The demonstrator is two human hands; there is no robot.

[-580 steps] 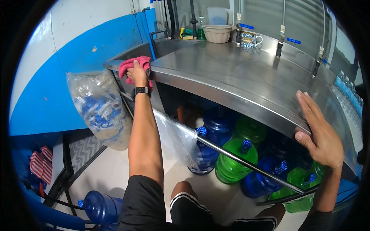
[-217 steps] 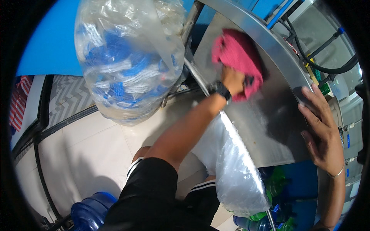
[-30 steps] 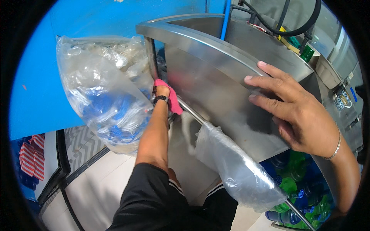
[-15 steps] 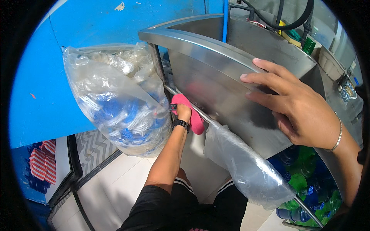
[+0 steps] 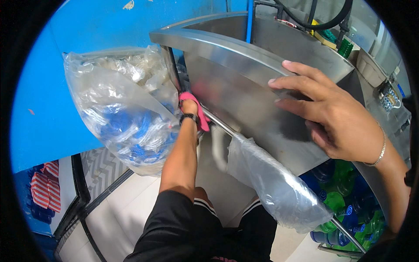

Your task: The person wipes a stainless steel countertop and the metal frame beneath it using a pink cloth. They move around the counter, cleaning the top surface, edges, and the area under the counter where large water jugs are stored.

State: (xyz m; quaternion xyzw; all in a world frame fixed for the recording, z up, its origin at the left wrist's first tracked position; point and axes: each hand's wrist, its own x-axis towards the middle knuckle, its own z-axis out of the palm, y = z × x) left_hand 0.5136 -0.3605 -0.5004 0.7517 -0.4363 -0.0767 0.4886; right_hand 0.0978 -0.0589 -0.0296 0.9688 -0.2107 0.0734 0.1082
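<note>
A pink cloth (image 5: 203, 118) is bunched in my left hand (image 5: 188, 106), whose fingers are wrapped round it. The cloth lies against the far left end of a metal rail (image 5: 223, 125), close to the sink's corner leg. Just beyond the rail rises the bare front panel of a stainless steel sink (image 5: 248, 100). My right hand (image 5: 334, 115) is open, its fingers spread by the sink's front rim; whether the fingertips touch the metal I cannot tell. A clear plastic bag (image 5: 275, 179) hangs over the nearer part of the rail.
To the left of my left hand stands a large clear bag (image 5: 126, 118) with blue and white items. Below the sink, blue and green bottles (image 5: 345, 209) crowd the right side. A blue wall (image 5: 96, 26) closes off the back left. A patterned mug (image 5: 389, 98) stands far right.
My left hand and the pink cloth have moved away from me and left along the rail, toward the sink's leg. The right hand stays by the rim. The view has shifted slightly.
</note>
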